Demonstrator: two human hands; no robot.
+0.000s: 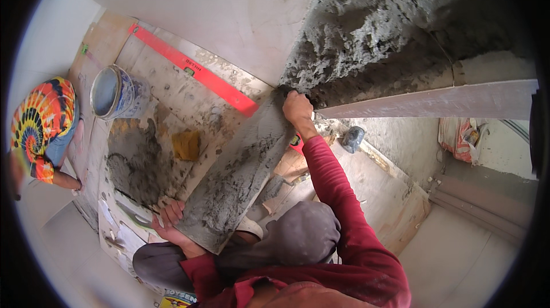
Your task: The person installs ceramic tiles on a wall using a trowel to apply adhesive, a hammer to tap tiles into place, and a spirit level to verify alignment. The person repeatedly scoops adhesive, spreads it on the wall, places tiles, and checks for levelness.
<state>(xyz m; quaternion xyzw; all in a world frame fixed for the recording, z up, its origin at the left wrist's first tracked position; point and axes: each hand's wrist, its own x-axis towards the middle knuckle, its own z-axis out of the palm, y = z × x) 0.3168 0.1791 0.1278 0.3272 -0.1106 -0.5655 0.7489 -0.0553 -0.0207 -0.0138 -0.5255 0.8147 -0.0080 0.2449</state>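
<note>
A long tile strip (238, 179), its upper face smeared with grey mortar, slants from near my lap up toward the mortar bed. My left hand (172, 222) has its fingers curled at the strip's near left edge. At the far end, my right hand (298, 108) is closed around the strip's corner; its fingertips are partly hidden beside dark mortar. Rough wet mortar (355, 38) covers the surface beyond my right hand. A pale slab edge (424, 99) runs off to the right of that hand. Below my right wrist lies a small red object (296, 142), partly covered.
Left of the strip lie a red spirit level (195, 70), a yellow sponge (186, 145) and a mortar heap (137, 162) beside a bucket (117, 93). Another person (46, 130) crouches at far left. A dark rounded lump (352, 139) and a bag (458, 139) are at right.
</note>
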